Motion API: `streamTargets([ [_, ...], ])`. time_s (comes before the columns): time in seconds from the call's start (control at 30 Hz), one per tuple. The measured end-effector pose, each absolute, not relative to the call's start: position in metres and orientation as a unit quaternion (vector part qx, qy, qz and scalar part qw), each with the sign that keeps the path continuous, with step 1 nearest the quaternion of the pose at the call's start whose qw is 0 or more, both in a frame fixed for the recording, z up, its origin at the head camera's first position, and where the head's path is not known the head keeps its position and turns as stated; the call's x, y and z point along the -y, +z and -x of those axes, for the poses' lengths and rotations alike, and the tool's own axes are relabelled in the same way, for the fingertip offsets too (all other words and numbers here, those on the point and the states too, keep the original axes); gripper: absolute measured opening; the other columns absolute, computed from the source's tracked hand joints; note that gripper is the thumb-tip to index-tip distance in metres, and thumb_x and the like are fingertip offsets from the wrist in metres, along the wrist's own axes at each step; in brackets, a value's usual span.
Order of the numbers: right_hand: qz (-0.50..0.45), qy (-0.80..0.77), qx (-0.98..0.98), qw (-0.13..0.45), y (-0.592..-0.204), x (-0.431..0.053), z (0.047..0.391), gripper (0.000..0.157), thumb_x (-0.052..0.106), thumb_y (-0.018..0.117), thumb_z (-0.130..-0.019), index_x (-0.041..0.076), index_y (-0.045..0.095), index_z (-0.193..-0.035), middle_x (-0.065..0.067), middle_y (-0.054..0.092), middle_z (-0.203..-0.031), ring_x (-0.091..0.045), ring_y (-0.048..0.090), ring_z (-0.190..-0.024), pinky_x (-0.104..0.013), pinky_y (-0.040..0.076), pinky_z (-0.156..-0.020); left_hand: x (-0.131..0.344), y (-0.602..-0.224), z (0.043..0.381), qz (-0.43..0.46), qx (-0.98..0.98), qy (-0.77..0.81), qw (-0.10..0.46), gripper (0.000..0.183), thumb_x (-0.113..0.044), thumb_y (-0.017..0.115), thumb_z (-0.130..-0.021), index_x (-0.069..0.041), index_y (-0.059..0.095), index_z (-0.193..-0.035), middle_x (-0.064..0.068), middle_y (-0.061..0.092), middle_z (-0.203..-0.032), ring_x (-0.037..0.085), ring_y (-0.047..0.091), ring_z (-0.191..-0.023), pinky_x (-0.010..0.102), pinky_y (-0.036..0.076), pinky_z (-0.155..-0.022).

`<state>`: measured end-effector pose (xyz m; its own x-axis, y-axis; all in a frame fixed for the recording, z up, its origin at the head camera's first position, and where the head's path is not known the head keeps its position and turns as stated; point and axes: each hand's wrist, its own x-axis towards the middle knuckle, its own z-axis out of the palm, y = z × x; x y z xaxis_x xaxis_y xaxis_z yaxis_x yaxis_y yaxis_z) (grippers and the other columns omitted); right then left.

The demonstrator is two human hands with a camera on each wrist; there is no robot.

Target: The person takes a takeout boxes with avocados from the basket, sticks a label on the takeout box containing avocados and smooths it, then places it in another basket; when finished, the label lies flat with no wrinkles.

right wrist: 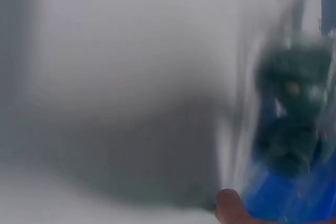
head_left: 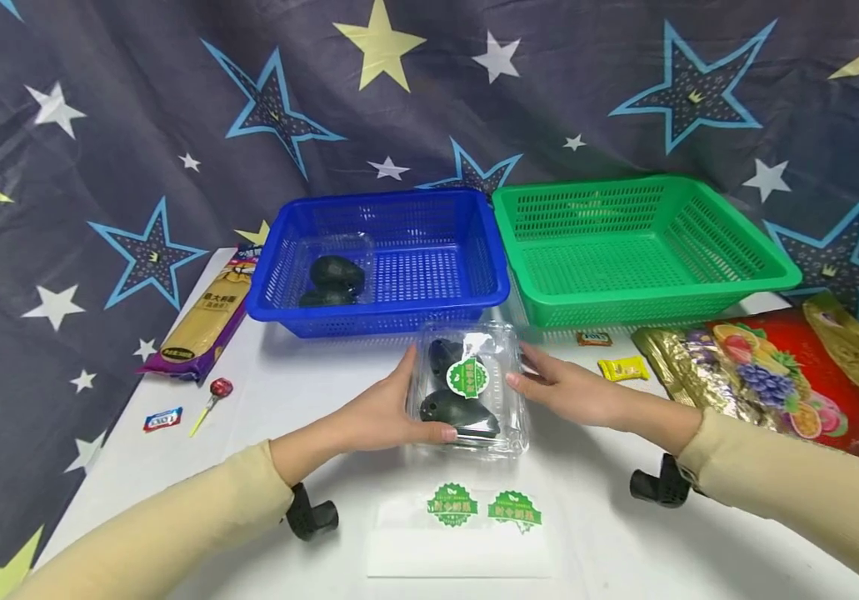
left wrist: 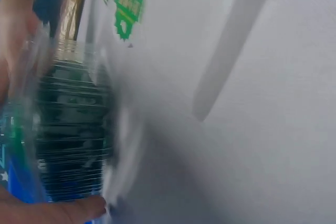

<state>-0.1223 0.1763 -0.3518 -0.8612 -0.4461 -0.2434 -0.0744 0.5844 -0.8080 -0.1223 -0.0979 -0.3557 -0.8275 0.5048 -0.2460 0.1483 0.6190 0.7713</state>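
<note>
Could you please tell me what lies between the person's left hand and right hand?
In the head view, a clear plastic box holding dark fruit, with a green sticker on top, lies between the left hand and right hand.

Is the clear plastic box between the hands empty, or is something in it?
Not empty: the clear plastic box holds two dark avocados, visible through its transparent top.

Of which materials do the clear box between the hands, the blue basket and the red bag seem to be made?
Clear box: apparently thin, glossy plastic, being see-through with bright glare.
Blue basket: probably moulded plastic, slightly shiny, with regular openings.
Red bag: perhaps foil or metallised film; its gold part looks crinkled and shiny.
</note>
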Motion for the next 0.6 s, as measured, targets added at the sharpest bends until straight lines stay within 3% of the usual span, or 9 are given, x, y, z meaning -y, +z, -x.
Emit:
streamTargets([
  [0.13, 0.098, -0.479, -0.833, 0.258, -0.355, -0.174, 0.108, 0.083, 0.045, 0.05, -0.097, 0.001, 0.007, -0.152, -0.026, 0.018, -0.153, -0.04, 0.02, -0.14, -0.052, 0.026, -0.11, 0.099, -0.359, 0.122, -0.175, -0.86, 0.42, 0.232, 0.134, -0.049, 0.084, -0.065, -0.017, -0.012, -0.153, 0.009, 0.006, -0.159, 0.028, 0.019, -0.142, 0.048, 0.022, -0.112],
  [0.2, 0.078, -0.528, -0.8, 0.274, -0.355, -0.174, 0.103, 0.084, 0.042, 0.052, -0.096, 0.008, 0.002, -0.154, -0.027, 0.013, -0.155, -0.041, 0.02, -0.14, -0.052, 0.032, -0.107, 0.098, -0.361, 0.12, -0.169, -0.854, 0.432, 0.235, 0.134, -0.048, 0.084, -0.065, -0.016, -0.012, -0.153, 0.011, 0.007, -0.158, 0.029, 0.019, -0.142, 0.048, 0.022, -0.113],
  [0.33, 0.052, -0.603, -0.738, 0.299, -0.351, -0.176, 0.094, 0.085, 0.035, 0.054, -0.097, 0.02, -0.007, -0.154, -0.03, 0.015, -0.152, -0.04, 0.042, -0.128, -0.047, 0.049, -0.088, 0.094, -0.364, 0.113, -0.162, -0.825, 0.477, 0.256, 0.133, -0.044, 0.084, -0.068, -0.015, -0.015, -0.152, 0.014, 0.013, -0.158, 0.03, 0.026, -0.14, 0.045, 0.027, -0.111],
  [0.47, 0.043, -0.604, -0.742, 0.288, -0.346, -0.178, 0.09, 0.084, 0.034, 0.056, -0.096, 0.023, -0.004, -0.154, -0.033, 0.031, -0.144, -0.031, 0.057, -0.113, -0.042, 0.053, -0.078, 0.089, -0.365, 0.107, -0.157, -0.795, 0.516, 0.277, 0.131, -0.037, 0.084, -0.071, -0.015, -0.018, -0.151, 0.015, 0.016, -0.157, 0.032, 0.034, -0.136, 0.041, 0.034, -0.107],
  [0.6, 0.035, -0.591, -0.762, 0.262, -0.342, -0.184, 0.088, 0.084, 0.034, 0.057, -0.096, 0.019, 0.0, -0.155, -0.033, 0.039, -0.14, -0.032, 0.059, -0.111, -0.043, 0.054, -0.077, 0.08, -0.351, 0.102, -0.163, -0.854, 0.444, 0.215, 0.134, -0.05, 0.081, -0.069, -0.013, -0.019, -0.15, 0.013, 0.0, -0.159, 0.03, 0.024, -0.141, 0.043, 0.029, -0.11],
])
